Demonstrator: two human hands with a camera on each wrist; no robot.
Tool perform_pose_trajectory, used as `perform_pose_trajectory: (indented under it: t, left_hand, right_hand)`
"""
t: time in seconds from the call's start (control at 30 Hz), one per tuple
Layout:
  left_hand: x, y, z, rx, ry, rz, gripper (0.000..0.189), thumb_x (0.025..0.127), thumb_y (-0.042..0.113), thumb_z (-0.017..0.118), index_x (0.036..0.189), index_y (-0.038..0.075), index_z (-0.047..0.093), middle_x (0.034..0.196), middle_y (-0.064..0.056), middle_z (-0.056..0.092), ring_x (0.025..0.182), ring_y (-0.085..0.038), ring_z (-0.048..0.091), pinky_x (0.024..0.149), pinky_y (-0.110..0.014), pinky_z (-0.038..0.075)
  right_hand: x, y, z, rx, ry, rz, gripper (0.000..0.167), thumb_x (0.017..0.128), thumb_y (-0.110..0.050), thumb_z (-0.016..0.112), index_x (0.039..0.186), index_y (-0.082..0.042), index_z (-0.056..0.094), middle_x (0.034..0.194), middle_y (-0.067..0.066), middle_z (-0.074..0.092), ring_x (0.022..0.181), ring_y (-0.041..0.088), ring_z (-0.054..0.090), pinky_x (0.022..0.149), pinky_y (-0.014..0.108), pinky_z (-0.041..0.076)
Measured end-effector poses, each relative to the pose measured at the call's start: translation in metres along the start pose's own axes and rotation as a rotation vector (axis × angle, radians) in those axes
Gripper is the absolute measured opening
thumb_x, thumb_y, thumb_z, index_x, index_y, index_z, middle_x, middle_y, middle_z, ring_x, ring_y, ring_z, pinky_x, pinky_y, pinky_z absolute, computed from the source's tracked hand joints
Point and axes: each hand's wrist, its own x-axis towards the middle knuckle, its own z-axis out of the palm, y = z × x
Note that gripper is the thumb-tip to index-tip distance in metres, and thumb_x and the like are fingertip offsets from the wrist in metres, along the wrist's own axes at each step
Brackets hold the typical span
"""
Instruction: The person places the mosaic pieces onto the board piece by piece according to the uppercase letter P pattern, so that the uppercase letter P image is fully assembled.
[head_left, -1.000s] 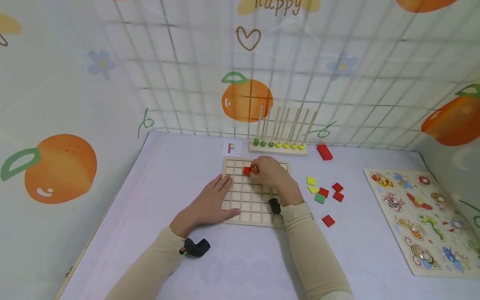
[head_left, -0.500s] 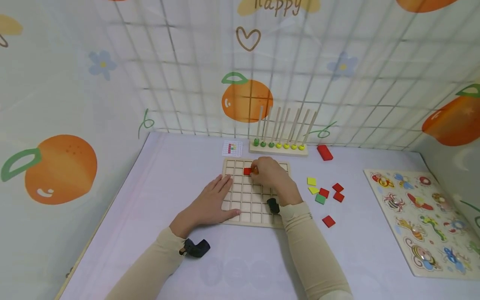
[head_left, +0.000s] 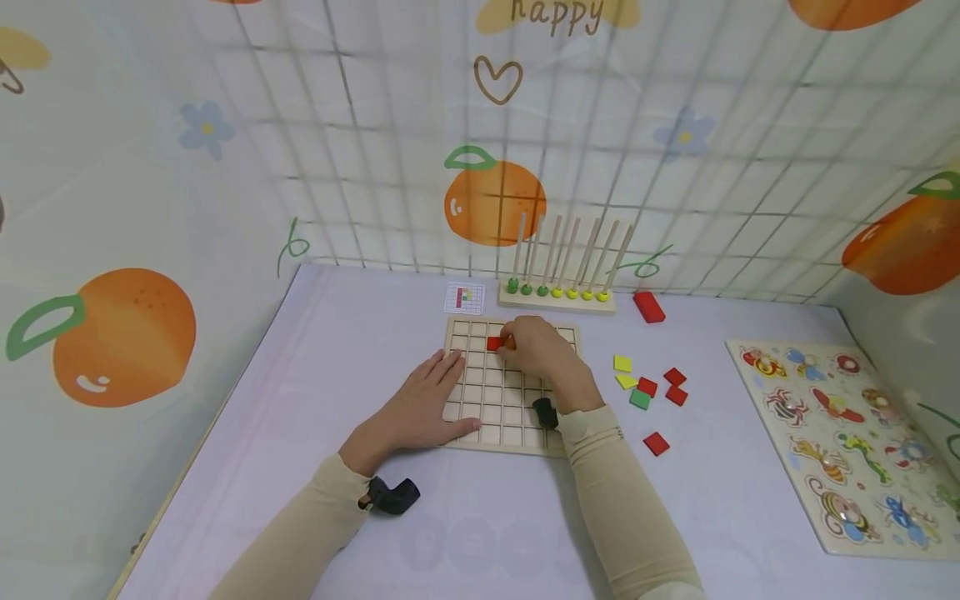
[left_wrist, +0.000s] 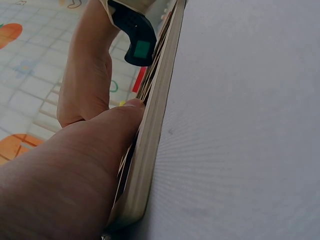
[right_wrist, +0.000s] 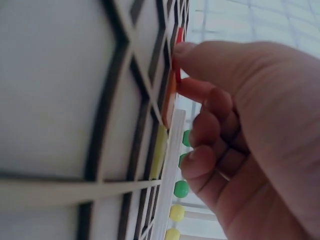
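A wooden grid board (head_left: 491,414) lies on the table in the head view. My left hand (head_left: 420,404) rests over its left edge, fingers straight and spread, with the thumb along the near rim. In the right wrist view, my right hand (right_wrist: 235,110) pinches a red square tile (right_wrist: 179,37) between thumb and index finger, right at the board's surface; the other fingers are curled. An orange tile (right_wrist: 170,102) and a yellow tile (right_wrist: 159,152) sit in neighbouring cells. From the head view, my right hand hides the yellow one.
Loose tiles lie right of the board: several red (head_left: 656,443), two yellow (head_left: 622,363), one green (head_left: 640,399). Behind it stand a pattern card (head_left: 464,297), a bead rack with upright pegs (head_left: 557,300) and a red block (head_left: 649,307). An insect puzzle board (head_left: 847,442) lies far right.
My right wrist has shifted very slightly left, while its fingers stay at the red tile. My left hand has not moved.
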Motion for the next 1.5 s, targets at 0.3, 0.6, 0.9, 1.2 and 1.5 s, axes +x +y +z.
perform_pose_trajectory:
  t: [0.3,0.6,0.9,1.2,1.5]
  left_hand:
    - [0.001,0.003,0.001,-0.014,-0.002,0.004,0.106,0.091,0.073,0.054,0.165,0.009,0.012,0.174,-0.006,0.008,0.162,-0.028,0.001,0.130,-0.048,0.014]
    - [0.002,0.001,0.003,-0.012,0.017,0.008,0.107,0.090,0.072,0.056,0.165,0.008,0.013,0.174,-0.007,0.009,0.161,-0.030,0.002,0.130,-0.050,0.015]
    - [-0.001,0.004,0.001,-0.027,0.015,0.003,0.106,0.091,0.070,0.057,0.164,0.007,0.013,0.174,-0.008,0.010,0.161,-0.030,0.002,0.130,-0.051,0.015]
    - [0.000,0.005,0.001,-0.041,0.018,0.007,0.106,0.091,0.068,0.058,0.164,0.006,0.014,0.173,-0.008,0.011,0.161,-0.031,0.002,0.130,-0.050,0.014]
    - [0.000,0.003,0.001,-0.031,0.006,0.000,0.106,0.091,0.069,0.058,0.165,0.007,0.012,0.174,-0.008,0.010,0.161,-0.031,0.002,0.130,-0.051,0.014]
  right_hand:
    - [-0.005,0.003,-0.002,0.018,0.015,-0.007,0.035,0.098,-0.028,0.066,0.125,-0.005,0.071,0.095,0.005,0.069,0.086,0.019,0.059,0.081,0.036,0.053]
    - [-0.018,0.018,-0.013,0.068,0.049,-0.007,0.033,0.099,-0.028,0.066,0.122,-0.005,0.073,0.085,0.004,0.063,0.078,0.018,0.054,0.073,0.033,0.047]
    - [-0.033,0.042,-0.021,0.134,0.083,0.026,0.029,0.099,-0.024,0.067,0.120,-0.004,0.074,0.076,0.001,0.050,0.070,0.016,0.045,0.070,0.033,0.040]
    - [-0.048,0.062,-0.029,0.175,0.115,0.111,0.032,0.100,-0.025,0.066,0.125,-0.005,0.072,0.085,0.005,0.053,0.077,0.018,0.047,0.070,0.033,0.039]
    - [-0.073,0.097,-0.043,0.188,0.184,0.180,0.033,0.100,-0.025,0.064,0.126,-0.006,0.071,0.090,0.007,0.054,0.085,0.021,0.049,0.073,0.033,0.040]
